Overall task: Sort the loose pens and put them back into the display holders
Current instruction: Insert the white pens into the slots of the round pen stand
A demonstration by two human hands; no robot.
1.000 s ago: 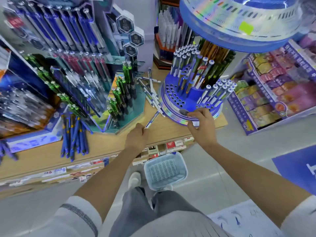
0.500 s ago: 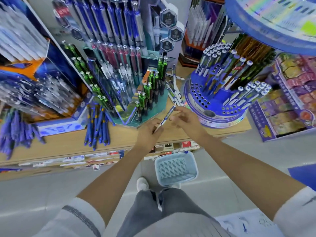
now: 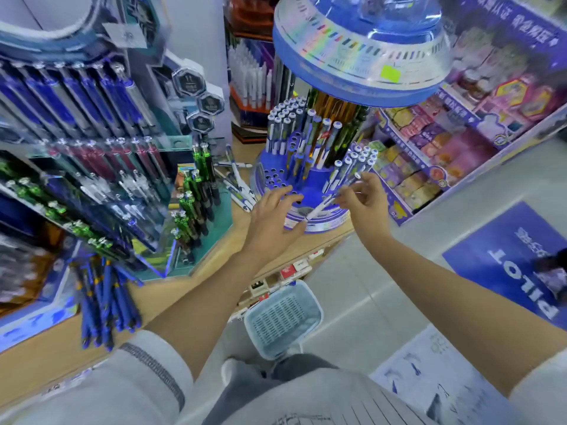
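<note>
The round blue holder point(image 3: 310, 180) on the counter point(image 3: 221, 259) carries white-capped pens upright at its back and right, and many front holes are open. Loose white pens point(image 3: 237, 187) lie just beside it on the left. A blue basket point(image 3: 283, 317) sits on the floor. The right hand point(image 3: 363, 204) has its grip pinched on one white pen point(image 3: 320, 208), tilted over the front rim. The left hand point(image 3: 273, 217), fingers spread and holding nothing, touches the holder.

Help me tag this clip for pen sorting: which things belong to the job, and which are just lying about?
Job: white pen pinched in right hand; left hand; round blue pen holder; loose white pens; loose blue pens.
Lying about: blue basket; PILOT floor mat; coloured boxes.
</note>
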